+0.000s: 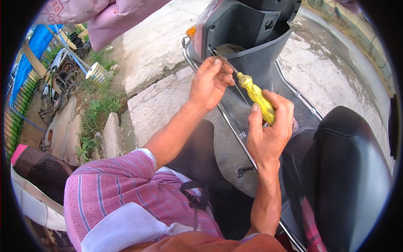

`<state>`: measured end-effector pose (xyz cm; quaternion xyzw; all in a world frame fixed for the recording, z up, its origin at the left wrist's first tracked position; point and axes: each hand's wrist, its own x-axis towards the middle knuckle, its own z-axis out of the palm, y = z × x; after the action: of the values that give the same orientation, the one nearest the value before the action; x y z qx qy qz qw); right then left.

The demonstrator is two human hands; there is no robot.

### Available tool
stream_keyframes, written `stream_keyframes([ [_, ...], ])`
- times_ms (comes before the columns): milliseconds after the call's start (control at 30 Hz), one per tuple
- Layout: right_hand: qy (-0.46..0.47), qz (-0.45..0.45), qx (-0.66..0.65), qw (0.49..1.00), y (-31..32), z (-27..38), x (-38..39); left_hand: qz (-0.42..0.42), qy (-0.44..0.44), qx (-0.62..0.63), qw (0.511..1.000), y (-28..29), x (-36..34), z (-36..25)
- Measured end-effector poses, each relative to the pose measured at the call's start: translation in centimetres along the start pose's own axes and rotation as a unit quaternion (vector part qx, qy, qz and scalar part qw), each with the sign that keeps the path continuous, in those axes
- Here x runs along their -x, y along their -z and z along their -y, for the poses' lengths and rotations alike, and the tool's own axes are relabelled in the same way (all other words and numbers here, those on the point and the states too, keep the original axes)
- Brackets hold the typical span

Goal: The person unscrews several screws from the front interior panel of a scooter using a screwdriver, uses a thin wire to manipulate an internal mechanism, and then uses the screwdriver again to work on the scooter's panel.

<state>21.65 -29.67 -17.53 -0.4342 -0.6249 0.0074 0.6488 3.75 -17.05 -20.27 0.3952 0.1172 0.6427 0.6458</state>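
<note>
A screwdriver with a yellow, worn-looking handle (261, 100) lies in my right hand (270, 134), its thumb and fingers closed round the handle. The shaft slants up and left toward my left hand (209, 82). There my thumb and fingers pinch a thin metal rod (241, 90), which runs close beside the shaft; part of it is hidden by the fingers. Both hands are above the footboard (289, 98) of a scooter, just in front of its dark grey inner front panel (260, 46).
The scooter's black seat (352, 164) rises at the right. Silver rails (231, 117) edge the footboard. An orange turn signal (191, 32) sticks out at the front. Pink cloth (121, 21) hangs at the top left. A bucket (97, 73) stands by weeds and a green fence (21, 96).
</note>
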Motion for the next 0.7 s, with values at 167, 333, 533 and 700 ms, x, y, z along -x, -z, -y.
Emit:
stream_keyframes([
  [167, -0.013, 0.006, 0.000, 1.000, 0.3, 0.3, -0.3, 0.022, -0.009, 0.010, 1.000, -0.3, 0.2, 0.3],
  [333, 0.029, 0.009, 0.008, 0.999, 0.4, 0.0, -1.2, -0.022, -0.016, 0.002, 1.000, -1.3, 0.4, 0.2],
  [533, 0.063, 0.023, 0.008, 0.998, 0.3, -0.1, -2.1, -0.079, -0.020, -0.022, 0.996, -2.8, 0.6, 0.1],
  [700, 0.080, 0.049, 0.002, 0.996, 0.3, 0.1, -3.8, -0.112, -0.033, -0.046, 0.992, -4.1, 0.5, 0.4],
])
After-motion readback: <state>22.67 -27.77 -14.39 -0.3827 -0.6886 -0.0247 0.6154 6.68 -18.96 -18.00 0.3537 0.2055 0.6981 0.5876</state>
